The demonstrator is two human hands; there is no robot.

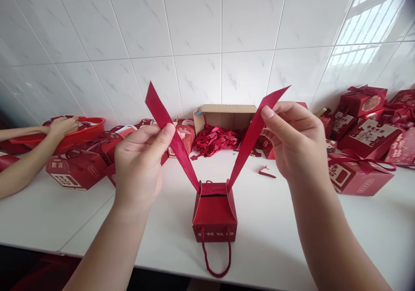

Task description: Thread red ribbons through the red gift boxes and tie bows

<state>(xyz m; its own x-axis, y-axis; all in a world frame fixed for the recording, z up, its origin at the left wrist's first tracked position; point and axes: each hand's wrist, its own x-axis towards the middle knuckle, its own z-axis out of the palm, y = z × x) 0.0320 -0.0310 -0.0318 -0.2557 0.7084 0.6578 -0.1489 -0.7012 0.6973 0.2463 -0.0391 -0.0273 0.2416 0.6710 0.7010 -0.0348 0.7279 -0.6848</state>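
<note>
White wall tiles (197,18), faint grey veining; glossy reflection of barred window at upper right; white tabletop (168,239) below, seam at left.

Deep red is shown on the glossy ribbon (185,155) and the small cardboard gift box (215,209), whose near face is marked with pale gold characters. White tiles (197,18) at the far side are veined in grey; the plastic basket (84,132) at left is orange-red.
</note>
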